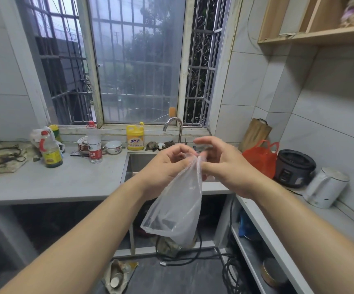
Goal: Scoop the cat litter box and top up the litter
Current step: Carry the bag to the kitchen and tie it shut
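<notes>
Both hands, left hand (167, 166) and right hand (224, 166), pinch the top of a clear plastic bag (176, 209) hanging above the sink (133, 162) edge; rubbing the layers apart opens it best, while no litter box is visible.

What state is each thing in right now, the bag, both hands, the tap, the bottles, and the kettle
Clear plastic bag: hanging, top gathered, looks empty.
Left hand: pinching the bag's top.
Right hand: pinching the bag's top.
Tap: no water running.
Yellow detergent bottle: upright, capped.
Clear water bottle: upright, red cap on.
White kettle: lid closed.
</notes>
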The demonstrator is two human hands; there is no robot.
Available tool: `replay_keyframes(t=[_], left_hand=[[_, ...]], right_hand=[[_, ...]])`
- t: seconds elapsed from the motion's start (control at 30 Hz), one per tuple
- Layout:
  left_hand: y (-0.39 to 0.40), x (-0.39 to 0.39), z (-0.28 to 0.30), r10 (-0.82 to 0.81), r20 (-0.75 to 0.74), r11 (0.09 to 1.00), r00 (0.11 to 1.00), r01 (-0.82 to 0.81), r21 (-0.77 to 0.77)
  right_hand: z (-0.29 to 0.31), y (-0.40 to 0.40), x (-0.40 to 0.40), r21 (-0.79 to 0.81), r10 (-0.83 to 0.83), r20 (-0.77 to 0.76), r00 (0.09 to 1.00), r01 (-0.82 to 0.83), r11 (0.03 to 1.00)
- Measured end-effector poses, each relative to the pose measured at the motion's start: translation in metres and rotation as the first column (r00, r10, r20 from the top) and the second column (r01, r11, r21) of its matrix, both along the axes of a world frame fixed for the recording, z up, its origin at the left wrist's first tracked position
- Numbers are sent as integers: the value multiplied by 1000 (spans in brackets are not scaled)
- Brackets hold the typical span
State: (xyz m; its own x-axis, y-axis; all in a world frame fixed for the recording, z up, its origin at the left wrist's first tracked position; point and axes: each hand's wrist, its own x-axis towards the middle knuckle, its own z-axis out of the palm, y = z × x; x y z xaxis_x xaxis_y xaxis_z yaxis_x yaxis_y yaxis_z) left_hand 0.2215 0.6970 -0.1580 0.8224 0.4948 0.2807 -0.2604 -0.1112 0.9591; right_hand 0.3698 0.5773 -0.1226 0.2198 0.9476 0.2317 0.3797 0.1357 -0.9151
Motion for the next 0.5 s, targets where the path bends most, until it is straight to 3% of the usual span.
replay_keyframes(t=[0.13,0.3,0.4,0.5], left_hand=[[-1,1,2,-12,-40,997,999,9,-75],[-3,-3,4,-25,-158,995,987,10,-96],[-1,-2,4,57,-174,991,983,-77,-111],[1,-13,1,-30,-113,960,993,-3,-281]], right_hand=[[6,-9,-5,-20,57,76,995,-56,998],[10,-17,-6,-75,40,312,949,-17,997],[7,-19,-2,-63,-29,300,954,50,997],[2,-21,5,-50,-109,297,949,130,990]])
